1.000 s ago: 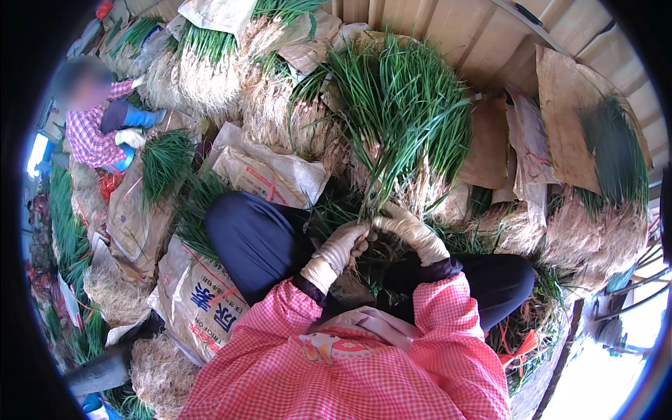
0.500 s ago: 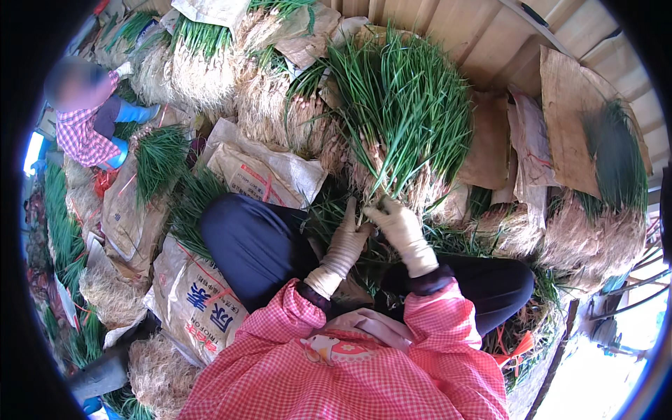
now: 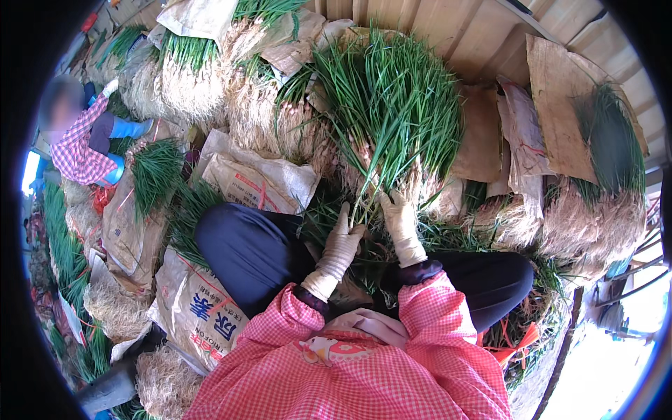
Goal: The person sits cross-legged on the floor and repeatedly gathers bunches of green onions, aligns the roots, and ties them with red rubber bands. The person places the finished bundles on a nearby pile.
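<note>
My left hand [image 3: 341, 246], in a pale work glove, has its thumb and fingers closed round a few thin scallion stalks [image 3: 356, 208] that point up toward the pile. At the lower front of a big heap of scallions [image 3: 399, 112], my right hand [image 3: 401, 222], gloved too, has its fingers bent against the pale stems. It seems to pinch some of them, though its fingertips are partly hidden among the stalks. Loose green leaves lie below and between both hands.
My bent knees [image 3: 248, 248] flank the work. Printed woven sacks [image 3: 199, 301] lie at left, with more rooted scallion bundles [image 3: 192, 80] beyond. Brown cardboard [image 3: 560, 112] leans by the corrugated wall [image 3: 483, 42]. A co-worker [image 3: 80, 143] in a checked top sits far left.
My right hand has moved away from my left fingertips, up to the stems of the heap. My left hand stays nearly in place. The view has shifted slightly.
</note>
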The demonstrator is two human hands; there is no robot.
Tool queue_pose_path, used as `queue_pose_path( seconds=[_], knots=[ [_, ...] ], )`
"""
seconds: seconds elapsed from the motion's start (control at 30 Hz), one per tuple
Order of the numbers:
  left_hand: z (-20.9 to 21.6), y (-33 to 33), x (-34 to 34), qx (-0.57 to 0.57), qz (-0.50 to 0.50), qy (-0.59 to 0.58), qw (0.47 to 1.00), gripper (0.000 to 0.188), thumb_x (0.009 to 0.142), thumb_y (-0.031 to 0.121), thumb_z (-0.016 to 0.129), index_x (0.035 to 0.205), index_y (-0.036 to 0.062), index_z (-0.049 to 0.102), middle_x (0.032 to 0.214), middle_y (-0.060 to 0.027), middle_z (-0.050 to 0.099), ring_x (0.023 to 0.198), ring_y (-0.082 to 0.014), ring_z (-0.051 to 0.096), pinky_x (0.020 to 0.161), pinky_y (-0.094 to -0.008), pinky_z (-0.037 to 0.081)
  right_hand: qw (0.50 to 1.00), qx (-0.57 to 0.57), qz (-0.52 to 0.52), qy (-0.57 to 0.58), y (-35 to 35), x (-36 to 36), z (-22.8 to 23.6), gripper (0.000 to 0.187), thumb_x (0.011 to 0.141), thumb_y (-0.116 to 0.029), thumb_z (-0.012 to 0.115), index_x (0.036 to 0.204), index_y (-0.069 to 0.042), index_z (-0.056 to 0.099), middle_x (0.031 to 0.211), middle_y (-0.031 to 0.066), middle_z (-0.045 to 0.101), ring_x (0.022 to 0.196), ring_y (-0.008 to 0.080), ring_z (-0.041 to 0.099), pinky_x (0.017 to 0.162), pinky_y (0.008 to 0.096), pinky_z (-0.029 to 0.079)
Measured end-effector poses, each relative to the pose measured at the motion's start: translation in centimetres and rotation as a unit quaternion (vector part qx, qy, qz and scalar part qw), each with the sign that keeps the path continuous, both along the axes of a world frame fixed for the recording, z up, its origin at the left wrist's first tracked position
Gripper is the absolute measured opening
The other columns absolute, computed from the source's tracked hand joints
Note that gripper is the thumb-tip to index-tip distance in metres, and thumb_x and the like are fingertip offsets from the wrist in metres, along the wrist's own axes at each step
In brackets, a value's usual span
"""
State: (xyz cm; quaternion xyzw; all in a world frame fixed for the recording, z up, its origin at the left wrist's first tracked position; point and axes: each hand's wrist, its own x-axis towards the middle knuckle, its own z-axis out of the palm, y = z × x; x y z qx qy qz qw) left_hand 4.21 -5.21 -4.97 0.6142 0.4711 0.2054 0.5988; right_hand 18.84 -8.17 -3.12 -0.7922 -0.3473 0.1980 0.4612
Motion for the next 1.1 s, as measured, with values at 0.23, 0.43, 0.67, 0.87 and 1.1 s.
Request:
queue_pose_path(
  seconds=[0.23,0.43,0.67,0.87,1.1],
  knots=[
    [4.5,0.5,0.2,-0.212,-0.067,-0.245,0.944,0.037,0.09,0.009,0.045,0.126,0.0118,0.043,0.07,-0.002,0.054,0.04,-0.0041,0.033,0.036,-0.0168,0.028,0.624,0.249,-0.173,0.72,-0.1,-0.8,-1.7,0.016,0.093,-0.02,0.046,0.09,-0.008,0.054,0.062,-0.0018,0.051,0.043,0.0064,0.039,0.037,0.0178,0.031],
    [4.5,-0.3,-1.4,-0.294,-0.065,-0.253,0.919,0.039,0.09,0.012,0.046,0.128,0.0118,0.041,0.071,-0.0059,0.057,0.04,-0.0039,0.034,0.035,-0.0173,0.025,0.652,0.264,-0.074,0.707,0.3,5.6,-2.7,0.021,0.091,-0.015,0.049,0.071,-0.01,0.046,0.057,-0.0051,0.041,0.043,0.0044,0.037,0.036,0.0179,0.028],
    [4.1,0.3,-1.4,-0.341,-0.094,-0.235,0.905,0.024,0.09,0.016,0.047,0.114,0.0128,0.05,0.068,-0.0038,0.054,0.038,-0.0044,0.033,0.033,-0.0182,0.023,0.851,0.083,0.151,0.496,1.2,0.1,2.0,0.026,0.083,-0.029,0.064,0.092,-0.004,0.064,0.071,0.0,0.06,0.059,0.0093,0.053,0.052,0.0216,0.042],
    [6.5,0.9,-1.2,-0.296,-0.072,-0.282,0.91,0.036,0.092,0.016,0.047,0.127,0.0119,0.042,0.071,-0.0027,0.055,0.041,-0.0029,0.035,0.033,-0.0155,0.025,0.841,0.135,0.005,0.524,1.9,-1.6,0.2,0.022,0.09,-0.024,0.053,0.085,-0.003,0.058,0.064,0.0019,0.058,0.044,0.0074,0.047,0.039,0.0199,0.034],
    [8.3,0.8,-2.0,-0.285,-0.028,-0.365,0.886,0.046,0.093,0.02,0.048,0.136,0.0098,0.034,0.071,-0.0039,0.056,0.039,-0.0023,0.035,0.034,-0.015,0.027,0.806,0.273,-0.266,0.453,0.9,-0.2,-0.9,0.026,0.092,-0.024,0.048,0.075,-0.008,0.058,0.057,-0.0003,0.055,0.043,0.0093,0.046,0.039,0.0213,0.032]
  ],
)
